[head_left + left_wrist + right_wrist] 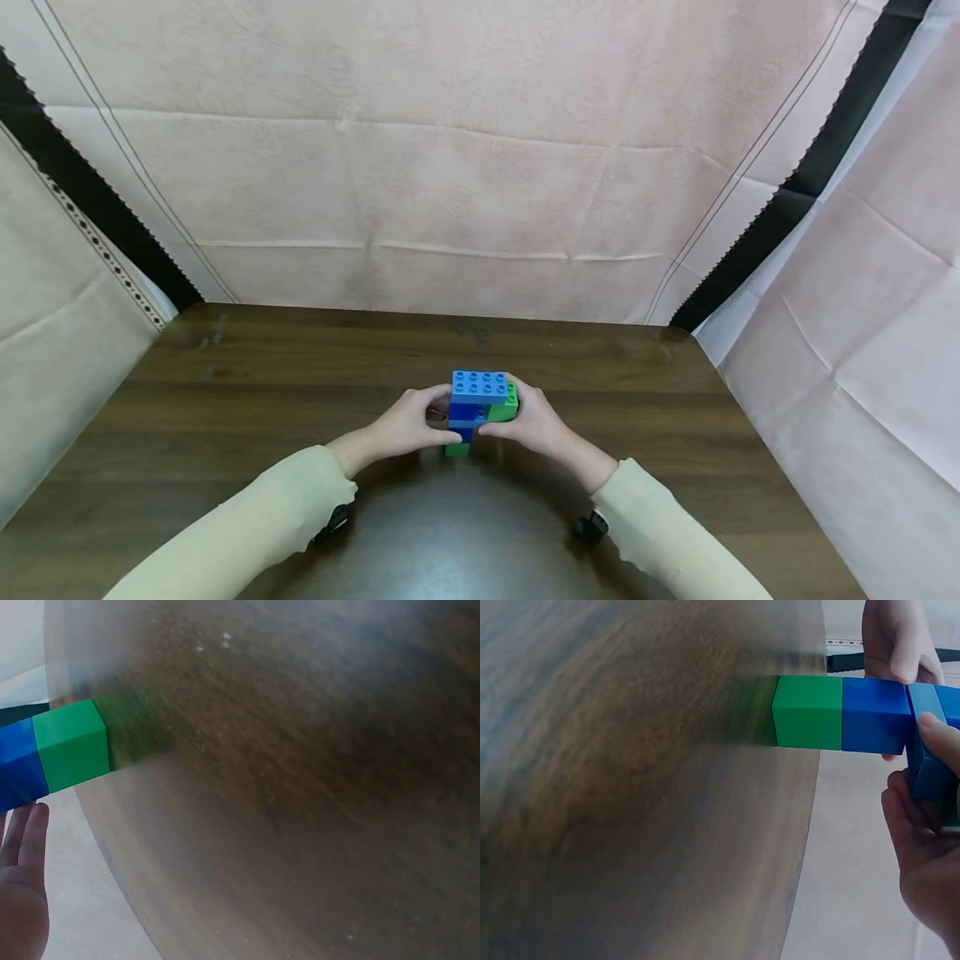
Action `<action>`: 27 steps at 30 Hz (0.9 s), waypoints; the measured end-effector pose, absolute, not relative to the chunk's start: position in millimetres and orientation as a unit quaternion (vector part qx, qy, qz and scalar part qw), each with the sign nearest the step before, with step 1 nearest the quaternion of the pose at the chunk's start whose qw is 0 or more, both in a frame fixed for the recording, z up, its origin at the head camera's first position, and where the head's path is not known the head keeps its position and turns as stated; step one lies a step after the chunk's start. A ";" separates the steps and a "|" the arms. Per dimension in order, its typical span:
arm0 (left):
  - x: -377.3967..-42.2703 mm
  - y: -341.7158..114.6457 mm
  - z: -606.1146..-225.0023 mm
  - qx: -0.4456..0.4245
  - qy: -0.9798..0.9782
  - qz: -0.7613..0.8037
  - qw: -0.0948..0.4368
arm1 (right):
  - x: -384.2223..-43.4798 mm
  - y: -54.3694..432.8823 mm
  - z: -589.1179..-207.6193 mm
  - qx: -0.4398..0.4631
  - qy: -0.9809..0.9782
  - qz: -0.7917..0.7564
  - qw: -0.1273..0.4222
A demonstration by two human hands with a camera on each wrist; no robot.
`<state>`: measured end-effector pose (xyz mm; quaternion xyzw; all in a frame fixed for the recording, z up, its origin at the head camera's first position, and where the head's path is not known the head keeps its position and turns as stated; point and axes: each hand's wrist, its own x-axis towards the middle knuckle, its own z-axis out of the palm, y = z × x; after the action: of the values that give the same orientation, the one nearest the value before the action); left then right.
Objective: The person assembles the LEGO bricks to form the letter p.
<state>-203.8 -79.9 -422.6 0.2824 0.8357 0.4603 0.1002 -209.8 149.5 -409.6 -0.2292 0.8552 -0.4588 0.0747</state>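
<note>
A stack of toy building blocks stands upright on the table. Its lowest piece is a green block [457, 450], with a dark blue block [874, 716] above it and a lighter blue plate [924, 761] higher up. On top sits a wide studded blue block [478, 385], and another green block [508, 407] is at the right side under it. My left hand [408, 422] grips the stack from the left, thumb low at the front. From the right, my right hand [536, 422] holds it, thumb on the plate and fingers behind the side green block.
The brown wooden table [262, 400] spreads out around the stack, its far edge meeting a pale cloth wall [480, 192]. Black strips [810, 175] run down the wall's corners. A dark wrist device [592, 528] shows under the right sleeve.
</note>
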 end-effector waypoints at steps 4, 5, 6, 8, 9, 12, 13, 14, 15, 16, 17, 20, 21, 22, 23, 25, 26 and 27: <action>-204.8 -79.1 -425.2 0.285 0.839 0.455 0.088 | -208.9 148.9 -409.0 -0.215 0.853 -0.469 0.080; -204.8 -78.9 -425.7 0.286 0.839 0.455 0.086 | -208.9 148.9 -409.2 -0.211 0.852 -0.473 0.083; -204.8 -78.8 -426.0 0.285 0.839 0.455 0.084 | -208.7 148.7 -408.9 -0.210 0.850 -0.475 0.084; -204.5 -78.9 -426.7 0.284 0.841 0.454 0.081 | -208.9 148.6 -408.2 -0.212 0.850 -0.475 0.084; -204.3 -79.0 -427.1 0.284 0.842 0.453 0.080 | -209.1 148.8 -408.1 -0.214 0.851 -0.473 0.084; -203.7 -79.3 -427.9 0.282 0.843 0.450 0.079 | -210.1 149.9 -407.6 -0.223 0.854 -0.463 0.082; -203.5 -79.3 -428.1 0.283 0.843 0.450 0.080 | -210.1 150.3 -407.3 -0.226 0.855 -0.460 0.081; -203.4 -79.4 -428.2 0.284 0.843 0.450 0.080 | -210.2 150.7 -407.2 -0.228 0.855 -0.459 0.082; -203.5 -79.4 -428.2 0.284 0.843 0.450 0.080 | -210.3 151.1 -407.0 -0.230 0.854 -0.459 0.083; -203.4 -79.5 -428.1 0.285 0.843 0.450 0.079 | -210.2 151.4 -406.6 -0.232 0.853 -0.461 0.084; -203.4 -79.7 -428.0 0.283 0.843 0.451 0.080 | -209.7 151.5 -405.9 -0.233 0.851 -0.463 0.086; -203.2 -79.8 -427.1 0.283 0.843 0.451 0.078 | -205.5 151.0 -399.3 -0.236 0.850 -0.463 0.092; -203.0 -79.9 -426.8 0.283 0.842 0.452 0.077 | -202.6 150.2 -394.5 -0.238 0.850 -0.461 0.092; -202.8 -80.0 -426.8 0.283 0.841 0.454 0.076 | -199.5 149.2 -389.7 -0.240 0.850 -0.460 0.093; -202.6 -80.1 -426.8 0.284 0.840 0.456 0.075 | -196.5 147.9 -385.1 -0.243 0.850 -0.459 0.092; -202.1 -80.1 -427.1 0.285 0.839 0.457 0.074 | -191.1 145.2 -376.5 -0.246 0.850 -0.456 0.090; -201.8 -79.9 -427.2 0.284 0.839 0.458 0.074 | -189.0 144.3 -373.6 -0.247 0.851 -0.456 0.088; -201.4 -79.5 -427.4 0.283 0.839 0.459 0.074 | -188.1 143.8 -372.6 -0.245 0.851 -0.456 0.087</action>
<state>-201.4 -79.5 -427.4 0.2835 0.8388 0.4589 0.0739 -188.1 143.8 -372.6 -0.2454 0.8509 -0.4562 0.0870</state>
